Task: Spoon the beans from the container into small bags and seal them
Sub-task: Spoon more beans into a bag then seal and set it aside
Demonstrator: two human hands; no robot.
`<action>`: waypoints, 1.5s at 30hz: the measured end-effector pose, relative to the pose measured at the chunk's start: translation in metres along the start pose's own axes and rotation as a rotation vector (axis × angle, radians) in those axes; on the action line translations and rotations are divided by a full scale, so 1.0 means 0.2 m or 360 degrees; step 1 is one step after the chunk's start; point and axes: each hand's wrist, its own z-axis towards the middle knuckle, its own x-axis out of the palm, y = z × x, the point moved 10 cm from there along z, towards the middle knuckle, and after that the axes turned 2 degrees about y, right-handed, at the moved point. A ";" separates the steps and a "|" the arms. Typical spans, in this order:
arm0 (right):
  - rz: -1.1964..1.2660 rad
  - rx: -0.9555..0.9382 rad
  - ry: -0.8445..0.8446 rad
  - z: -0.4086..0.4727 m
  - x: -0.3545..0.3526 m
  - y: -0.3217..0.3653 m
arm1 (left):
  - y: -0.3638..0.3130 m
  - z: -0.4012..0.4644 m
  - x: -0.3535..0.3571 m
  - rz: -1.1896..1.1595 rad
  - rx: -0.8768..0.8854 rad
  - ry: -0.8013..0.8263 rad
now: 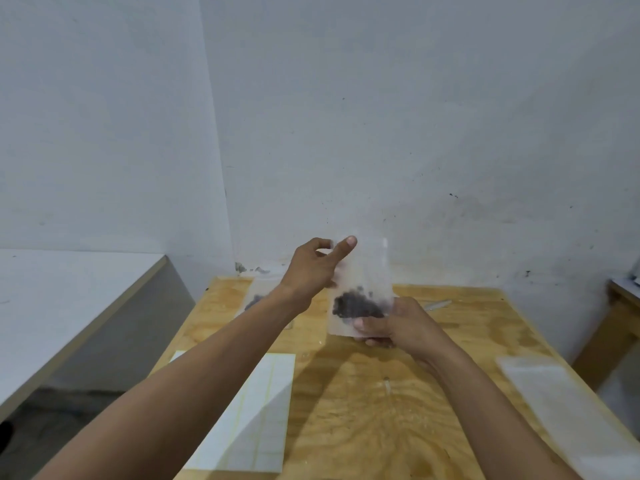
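A small clear plastic bag (367, 271) is held upright above the wooden table (363, 410). Dark beans (358, 304) lie in its lower part. My left hand (313, 268) pinches the bag's top left corner between thumb and forefinger. My right hand (391, 323) grips the bag's bottom from below and the right. At the table's far left, behind my left forearm, lies another clear container or bag (258, 294) with dark beans in it, blurred and partly hidden. A spoon-like metal piece (438, 304) lies at the far right of the table.
A white sheet with yellowish lines (256, 410) lies at the near left of the table. A stack of clear bags (561, 403) lies at the near right. A white counter (69, 306) stands to the left, another wooden table edge (623, 299) to the right, and a wall behind.
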 end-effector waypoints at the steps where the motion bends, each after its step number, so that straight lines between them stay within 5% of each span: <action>1: 0.0049 0.0034 0.0040 -0.01 0.01 -0.01 | -0.01 0.00 -0.03 -0.0089 0.0061 -0.0009; 5: -0.0027 0.0059 0.0128 -0.01 0.01 -0.01 | -0.03 0.00 -0.13 -0.0193 0.0136 -0.0144; 12: -0.0091 -0.0258 -0.0318 -0.02 -0.20 0.35 | -0.05 -0.04 -0.08 0.0135 0.0296 -0.0082; 21: -0.0455 -0.0266 -0.0158 0.03 -0.08 0.43 | -0.07 -0.06 -0.03 0.0286 0.0404 0.0031; 34: -0.0035 -0.0051 -0.0240 0.07 -0.09 0.32 | -0.03 0.06 -0.29 0.0236 0.0239 -0.0178; 38: 0.0222 0.0063 -0.0256 0.09 -0.04 0.28 | 0.00 0.09 -0.32 0.0066 0.0122 -0.0230; 42: 0.0411 0.0374 0.0200 0.06 0.24 0.17 | 0.14 0.15 -0.40 0.0036 -0.0165 -0.0274; 45: 0.0621 0.0444 0.0075 0.12 0.26 0.13 | 0.29 0.13 -0.43 0.0157 -0.0530 -0.0089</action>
